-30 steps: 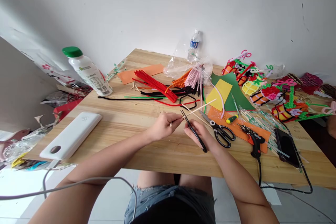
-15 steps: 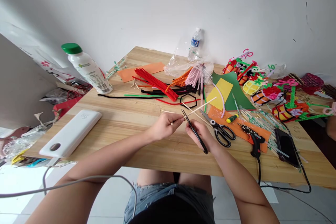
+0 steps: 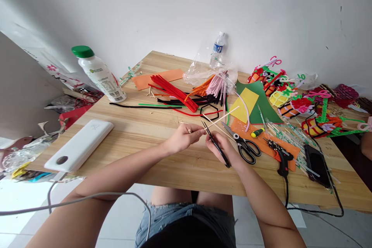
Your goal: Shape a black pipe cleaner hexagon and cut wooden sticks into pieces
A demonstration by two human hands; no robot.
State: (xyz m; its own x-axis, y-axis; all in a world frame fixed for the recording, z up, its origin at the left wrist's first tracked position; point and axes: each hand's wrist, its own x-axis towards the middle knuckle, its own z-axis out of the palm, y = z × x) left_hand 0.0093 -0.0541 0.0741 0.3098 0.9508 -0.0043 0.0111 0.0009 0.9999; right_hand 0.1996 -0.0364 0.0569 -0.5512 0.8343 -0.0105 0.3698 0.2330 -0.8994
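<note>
My left hand (image 3: 183,138) is closed, its fingertips pinching a thin wooden stick (image 3: 222,117) that slants up to the right. In my closed right hand (image 3: 219,145) is a black-handled cutter (image 3: 220,150); whether it is pliers or scissors I cannot tell. Its narrow tips cross the stick close to my left fingertips. Just right of that hand lie black-handled scissors (image 3: 246,146), and beyond both hands are a black hexagon frame (image 3: 217,112) and a bundle of red pipe cleaners (image 3: 176,92).
A white power bank (image 3: 80,145) and a green-capped bottle (image 3: 100,75) occupy the left side. To the right are a hot glue gun (image 3: 280,155), a phone (image 3: 317,166), paper-wrapped sticks and several pipe-cleaner baskets (image 3: 321,122). A grey cable (image 3: 87,197) crosses over my left arm.
The camera view has shifted slightly. Both hands keep nearly the same pose, with the cutter's tips still across the stick.
</note>
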